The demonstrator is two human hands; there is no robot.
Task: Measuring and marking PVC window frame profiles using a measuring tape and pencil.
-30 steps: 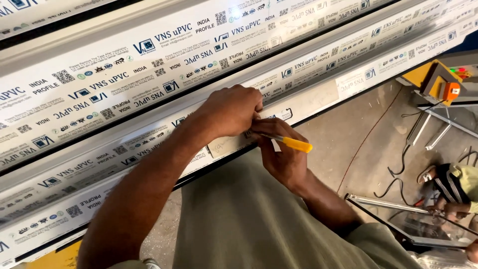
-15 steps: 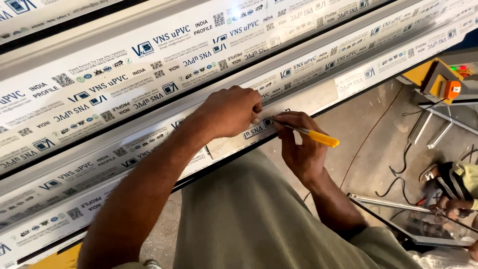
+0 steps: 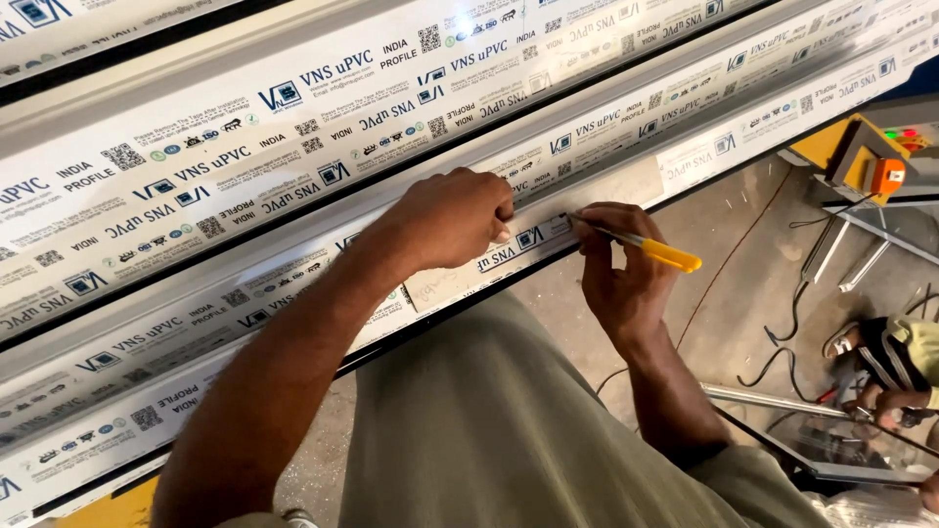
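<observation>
yellow machine (image 3: pixel 849 154), cables on concrete floor (image 3: pixel 724 293), seated co-worker (image 3: pixel 895 357)
</observation>
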